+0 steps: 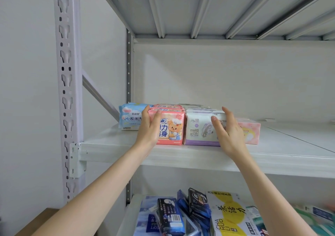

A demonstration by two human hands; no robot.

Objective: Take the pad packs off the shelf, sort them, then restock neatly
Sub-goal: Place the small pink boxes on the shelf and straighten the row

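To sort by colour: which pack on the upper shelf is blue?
The leftmost pack, blue with clouds, beside the left hand. The bear pack is pink, the lilac pack whitish, the rightmost pack pale pink.

Arms: both bare forearms rise from below the front edge of the white metal shelf board [117, 145] | left hand [150, 127]: over the board, thumb and fingers curled round the pink plastic pad pack [172, 129] | right hand [228, 132]: over the board, thumb and fingers apparently cupping the white-and-lilac plastic pad pack [199, 129] | palms turned inward.
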